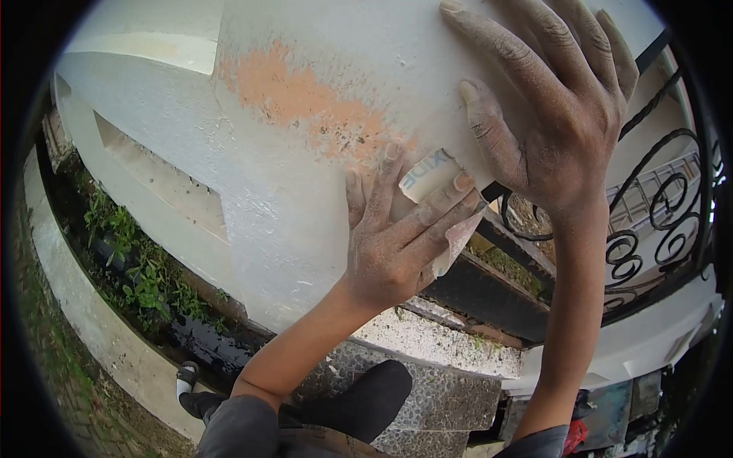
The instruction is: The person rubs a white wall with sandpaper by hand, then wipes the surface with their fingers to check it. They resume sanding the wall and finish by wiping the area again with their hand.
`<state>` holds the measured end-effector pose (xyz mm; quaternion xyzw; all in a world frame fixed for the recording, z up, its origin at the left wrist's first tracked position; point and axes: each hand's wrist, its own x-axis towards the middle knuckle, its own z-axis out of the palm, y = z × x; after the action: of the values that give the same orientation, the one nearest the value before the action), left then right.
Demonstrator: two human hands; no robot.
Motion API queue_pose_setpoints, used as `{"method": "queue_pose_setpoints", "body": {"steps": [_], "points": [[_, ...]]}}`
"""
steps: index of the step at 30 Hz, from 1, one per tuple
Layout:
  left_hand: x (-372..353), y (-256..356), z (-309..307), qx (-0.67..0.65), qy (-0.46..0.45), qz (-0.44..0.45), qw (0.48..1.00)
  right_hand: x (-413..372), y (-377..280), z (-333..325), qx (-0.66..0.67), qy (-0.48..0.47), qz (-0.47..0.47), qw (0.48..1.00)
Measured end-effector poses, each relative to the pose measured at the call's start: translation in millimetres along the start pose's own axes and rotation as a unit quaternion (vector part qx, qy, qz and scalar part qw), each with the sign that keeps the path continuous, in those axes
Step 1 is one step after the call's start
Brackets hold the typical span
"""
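Observation:
A piece of sandpaper (434, 175) with blue print on its pale back lies against the white wall (298, 221), under and between the fingers of my left hand (393, 248). Its reddish rough side shows at a folded edge by the lower fingers. Up and left of that hand, an orange patch (290, 88) with dark specks shows through the white paint. My right hand (553, 114) rests on the wall at the upper right, its fingers spread and holding nothing. Dust coats both hands.
Black wrought-iron railing (622, 256) stands to the right, with a ladder (657, 191) behind it. A ditch with green plants (145, 286) runs along the lower left beside a concrete curb (99, 336). Pebbled paving (450, 397) lies below, near my legs.

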<state>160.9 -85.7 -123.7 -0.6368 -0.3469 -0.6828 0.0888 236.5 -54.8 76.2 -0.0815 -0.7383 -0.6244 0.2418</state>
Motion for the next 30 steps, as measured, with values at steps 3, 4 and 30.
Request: {"method": "queue_pose_setpoints", "body": {"steps": [3,4,30], "points": [[-3,7,-3,0.001,-0.026,-0.027,0.999,8,1,45,0.092,0.205,-0.021,0.974],[-20,1,-1,-0.006,-0.018,-0.032,0.999,9,0,42,0.100,0.190,-0.012,0.977],[10,12,0,-0.028,0.011,-0.024,0.999,5,-8,-16,0.077,-0.052,0.075,0.993]]}}
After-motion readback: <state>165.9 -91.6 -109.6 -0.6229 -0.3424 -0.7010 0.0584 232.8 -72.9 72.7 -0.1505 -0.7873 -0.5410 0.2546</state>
